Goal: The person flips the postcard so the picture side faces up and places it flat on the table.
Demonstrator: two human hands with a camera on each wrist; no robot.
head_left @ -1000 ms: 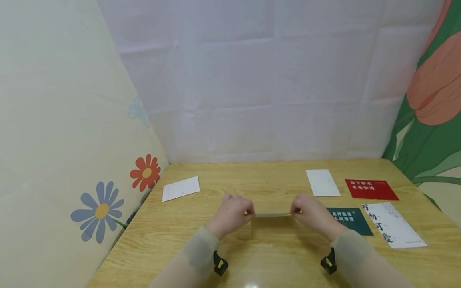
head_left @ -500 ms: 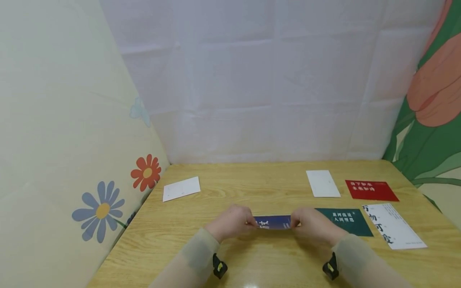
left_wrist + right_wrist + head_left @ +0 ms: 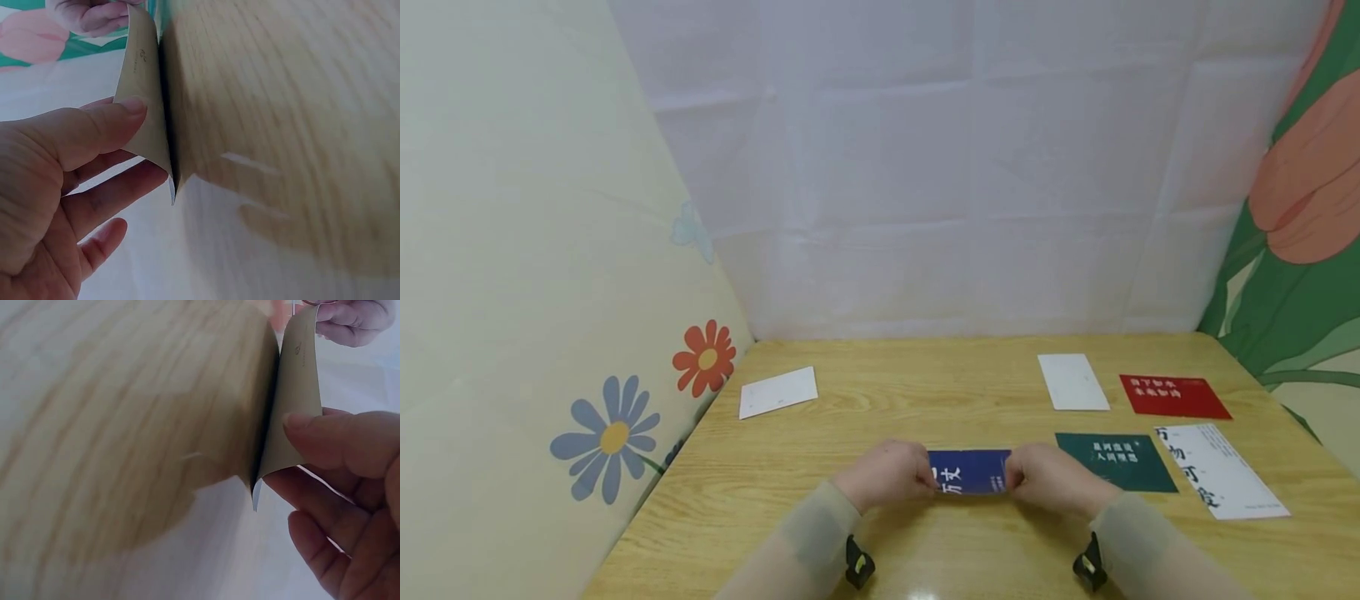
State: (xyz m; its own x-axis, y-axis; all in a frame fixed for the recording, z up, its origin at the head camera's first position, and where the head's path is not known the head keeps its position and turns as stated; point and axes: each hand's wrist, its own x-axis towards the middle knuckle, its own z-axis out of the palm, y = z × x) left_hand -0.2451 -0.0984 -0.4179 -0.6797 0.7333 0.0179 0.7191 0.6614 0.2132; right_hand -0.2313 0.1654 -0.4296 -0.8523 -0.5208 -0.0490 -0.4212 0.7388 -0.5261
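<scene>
Between my two hands is a dark blue card (image 3: 972, 472) with white characters, its printed face showing in the head view. My left hand (image 3: 891, 475) pinches its left end and my right hand (image 3: 1054, 481) pinches its right end. Both wrist views show the card's pale back, with the left thumb (image 3: 119, 122) and the right thumb (image 3: 312, 434) pressed on it. The card bows slightly, and its far edge is close to the tabletop; whether it touches is hard to tell.
On the wooden table (image 3: 895, 383) a white card (image 3: 778, 392) lies at back left. Toward the right lie another white card (image 3: 1072, 382), a red card (image 3: 1176, 396), a green card (image 3: 1117, 462) and a white card with black characters (image 3: 1221, 472). A white cloth (image 3: 865, 167) hangs behind.
The card, seen almost edge-on a second ago, has tilted so its blue printed face shows. Both hands have lowered slightly toward me and kept their grip. The cards on the table have not moved.
</scene>
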